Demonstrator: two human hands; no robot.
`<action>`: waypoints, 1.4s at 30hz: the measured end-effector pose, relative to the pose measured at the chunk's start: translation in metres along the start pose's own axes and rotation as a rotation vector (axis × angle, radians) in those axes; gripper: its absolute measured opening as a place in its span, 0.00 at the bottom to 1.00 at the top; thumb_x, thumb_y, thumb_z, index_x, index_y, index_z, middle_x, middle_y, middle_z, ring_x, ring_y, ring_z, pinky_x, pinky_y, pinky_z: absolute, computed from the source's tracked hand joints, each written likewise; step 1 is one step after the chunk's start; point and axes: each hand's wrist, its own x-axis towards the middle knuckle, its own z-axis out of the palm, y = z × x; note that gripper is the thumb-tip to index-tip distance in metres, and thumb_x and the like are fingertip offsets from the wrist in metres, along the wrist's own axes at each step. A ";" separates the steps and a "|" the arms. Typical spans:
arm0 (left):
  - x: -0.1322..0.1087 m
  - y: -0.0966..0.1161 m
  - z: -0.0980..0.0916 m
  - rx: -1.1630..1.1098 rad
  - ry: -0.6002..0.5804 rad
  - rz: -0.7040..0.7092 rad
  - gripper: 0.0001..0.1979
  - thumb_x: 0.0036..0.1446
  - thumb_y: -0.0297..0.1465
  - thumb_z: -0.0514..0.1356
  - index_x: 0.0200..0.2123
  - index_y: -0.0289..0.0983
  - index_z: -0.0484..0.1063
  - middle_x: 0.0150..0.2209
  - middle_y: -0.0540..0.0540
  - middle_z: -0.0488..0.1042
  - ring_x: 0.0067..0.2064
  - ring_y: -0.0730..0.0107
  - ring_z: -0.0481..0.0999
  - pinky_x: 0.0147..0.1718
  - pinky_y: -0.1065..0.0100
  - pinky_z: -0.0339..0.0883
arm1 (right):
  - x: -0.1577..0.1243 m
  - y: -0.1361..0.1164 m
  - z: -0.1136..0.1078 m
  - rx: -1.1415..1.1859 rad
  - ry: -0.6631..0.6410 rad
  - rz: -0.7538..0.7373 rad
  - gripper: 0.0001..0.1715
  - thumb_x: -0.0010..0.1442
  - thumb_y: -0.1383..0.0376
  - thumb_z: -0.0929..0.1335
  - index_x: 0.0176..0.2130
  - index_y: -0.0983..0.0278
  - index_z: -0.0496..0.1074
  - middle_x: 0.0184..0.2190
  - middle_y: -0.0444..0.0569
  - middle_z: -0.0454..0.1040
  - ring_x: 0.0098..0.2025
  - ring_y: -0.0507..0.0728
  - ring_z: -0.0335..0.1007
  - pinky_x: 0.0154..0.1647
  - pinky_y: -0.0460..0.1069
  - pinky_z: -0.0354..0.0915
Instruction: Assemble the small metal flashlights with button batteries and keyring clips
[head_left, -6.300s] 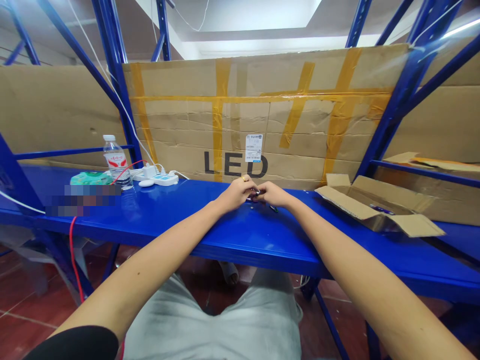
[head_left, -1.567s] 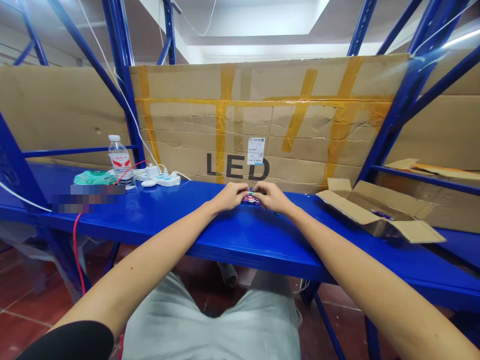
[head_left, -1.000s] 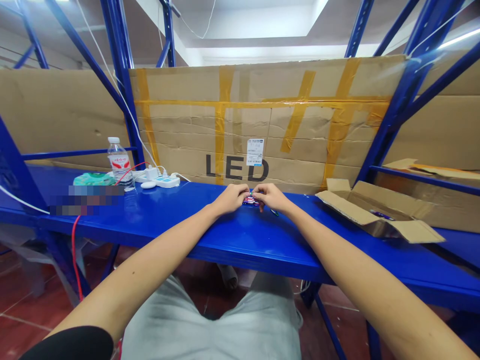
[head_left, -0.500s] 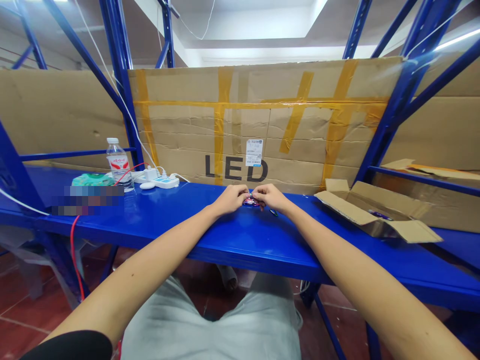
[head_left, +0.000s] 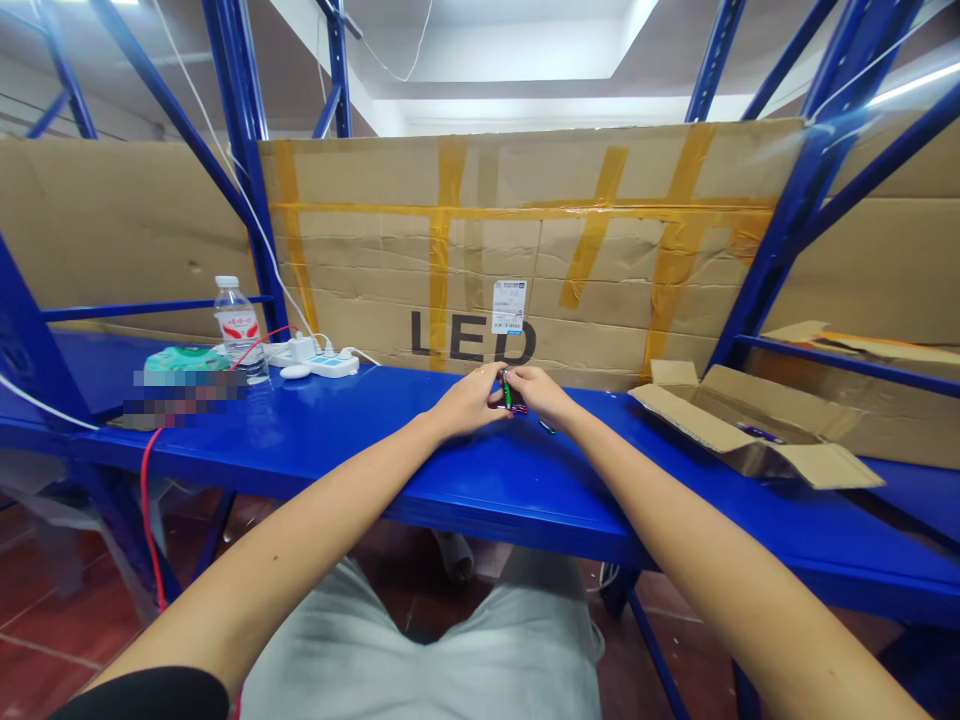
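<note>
Both of my hands meet over the blue tabletop (head_left: 330, 430), near its back edge. My right hand (head_left: 541, 392) pinches the upper end of a small, shiny green piece (head_left: 508, 392), which hangs upright between the hands. Curled around small, shiny red-purple pieces (head_left: 518, 408), my left hand (head_left: 471, 400) has its thumb beneath them and its fingertips by the green piece's top. The pieces are too small and too covered to tell their kind. Another small, dark green shiny piece (head_left: 547, 427) lies on the tabletop just below my right hand.
An open cardboard box (head_left: 686, 418) with a purple shiny item (head_left: 761, 433) inside stands at the right. At the left are a water bottle (head_left: 238, 330), a green packet (head_left: 184, 360) and a white power strip (head_left: 334, 366) with cables. A large cardboard panel (head_left: 360, 260) closes off the back.
The green piece now shows upright between my hands. My left hand has turned and opened somewhat around the red-purple pieces, its thumb lower. The right hand has barely shifted.
</note>
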 end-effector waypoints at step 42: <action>0.002 -0.014 0.007 -0.352 0.010 -0.214 0.38 0.47 0.23 0.63 0.61 0.35 0.52 0.35 0.49 0.70 0.30 0.73 0.71 0.32 0.68 0.65 | -0.013 -0.013 -0.043 -0.178 0.029 0.141 0.11 0.62 0.70 0.64 0.28 0.64 0.61 0.18 0.41 0.65 0.18 0.49 0.64 0.20 0.46 0.67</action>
